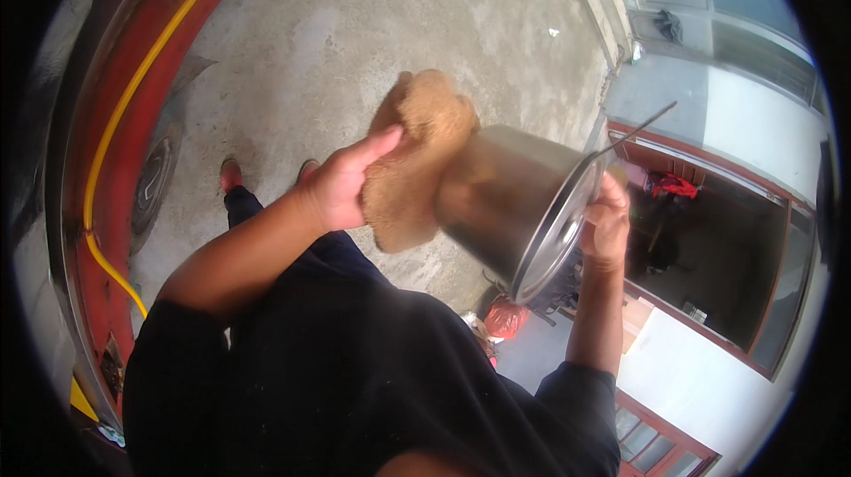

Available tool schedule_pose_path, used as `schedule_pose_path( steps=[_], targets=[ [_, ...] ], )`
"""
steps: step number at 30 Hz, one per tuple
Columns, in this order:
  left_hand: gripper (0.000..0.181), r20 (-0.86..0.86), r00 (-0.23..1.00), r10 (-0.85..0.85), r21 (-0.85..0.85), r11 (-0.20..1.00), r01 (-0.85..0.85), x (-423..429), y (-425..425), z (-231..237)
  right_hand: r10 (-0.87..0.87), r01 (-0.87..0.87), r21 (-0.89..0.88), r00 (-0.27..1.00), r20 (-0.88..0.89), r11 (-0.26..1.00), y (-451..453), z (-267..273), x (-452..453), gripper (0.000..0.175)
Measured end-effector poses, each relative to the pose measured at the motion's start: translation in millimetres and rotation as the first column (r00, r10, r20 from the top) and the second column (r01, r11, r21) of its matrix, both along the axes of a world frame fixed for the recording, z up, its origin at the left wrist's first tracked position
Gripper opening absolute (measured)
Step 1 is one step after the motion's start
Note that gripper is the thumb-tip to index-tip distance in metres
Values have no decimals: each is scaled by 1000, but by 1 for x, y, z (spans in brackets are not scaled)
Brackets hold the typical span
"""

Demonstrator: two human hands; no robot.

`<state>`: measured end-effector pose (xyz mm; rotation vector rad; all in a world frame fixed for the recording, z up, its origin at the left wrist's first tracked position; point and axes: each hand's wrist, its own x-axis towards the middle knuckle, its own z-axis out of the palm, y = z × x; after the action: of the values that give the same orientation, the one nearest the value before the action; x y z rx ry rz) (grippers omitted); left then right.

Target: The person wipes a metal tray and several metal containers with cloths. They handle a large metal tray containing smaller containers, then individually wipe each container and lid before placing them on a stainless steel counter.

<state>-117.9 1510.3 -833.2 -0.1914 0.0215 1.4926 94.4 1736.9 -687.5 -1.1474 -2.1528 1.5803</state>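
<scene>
My left hand (346, 181) grips a thick, fuzzy brown cloth (405, 191). That cloth lies up against the base of a metal pot (508, 191), which is tilted on its side in the air before my chest. A clear lid (555, 247) with a metal rim faces right and down. At the lid end, my right hand (606, 214) holds the pot; its exact grip is partly hidden. From the upper rim a thin metal rod (645, 128), possibly a handle, sticks out. The pot's surface is blurred.
Along the left runs a red metal beam (126, 65) with a yellow hose (136, 78), near a wheel (154, 178). Concrete floor (319, 45) lies below. To the right are a white wall (698, 350) and a red-framed opening (711, 257). A red plastic bag (506, 319) sits below the pot.
</scene>
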Motion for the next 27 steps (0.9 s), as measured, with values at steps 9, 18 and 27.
schedule_pose_path(
  steps=[9,18,27],
  targets=[
    [63,-180,944,277,-65,954,-292,-11,-7,-2,-360,328,-284,931,-67,901,-10,6,-34,51],
    [97,-667,600,442,231,888,-398,-30,34,78,-247,185,-281,947,-204,942,-54,27,-102,47],
    [91,-743,568,354,113,903,-414,-61,22,114,-344,279,-248,898,-274,928,-84,25,-115,37]
  ],
)
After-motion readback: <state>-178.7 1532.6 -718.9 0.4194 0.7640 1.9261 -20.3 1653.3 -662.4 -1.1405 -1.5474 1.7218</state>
